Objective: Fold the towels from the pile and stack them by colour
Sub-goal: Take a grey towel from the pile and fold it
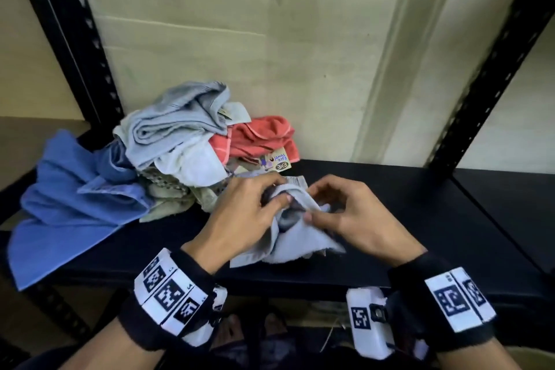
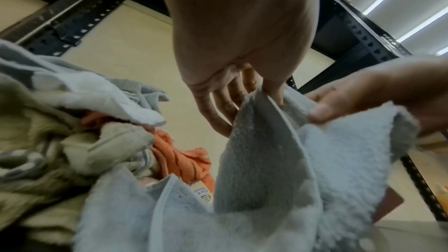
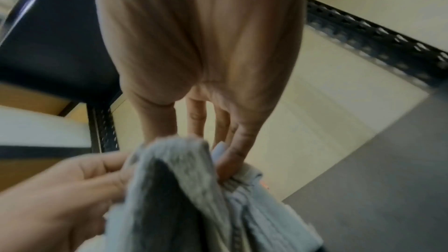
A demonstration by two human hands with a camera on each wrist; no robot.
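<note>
A small light grey-blue towel (image 1: 295,237) hangs crumpled between my two hands over the black shelf (image 1: 405,219). My left hand (image 1: 252,207) pinches its upper edge between thumb and fingers (image 2: 274,91). My right hand (image 1: 336,213) pinches the same towel (image 3: 194,189) just to the right, thumb on top. The towel (image 2: 266,160) droops down onto the shelf. Behind and left lies the pile (image 1: 186,141): grey, white, beige, coral-red (image 1: 264,135) and blue (image 1: 69,189) towels, all unfolded.
Black perforated shelf posts (image 1: 69,39) rise at the back left and the back right (image 1: 492,63). A cream wall (image 1: 270,39) closes the back. A paper face-towel label (image 1: 276,161) sticks out of the pile. The blue towel overhangs the shelf's front left edge.
</note>
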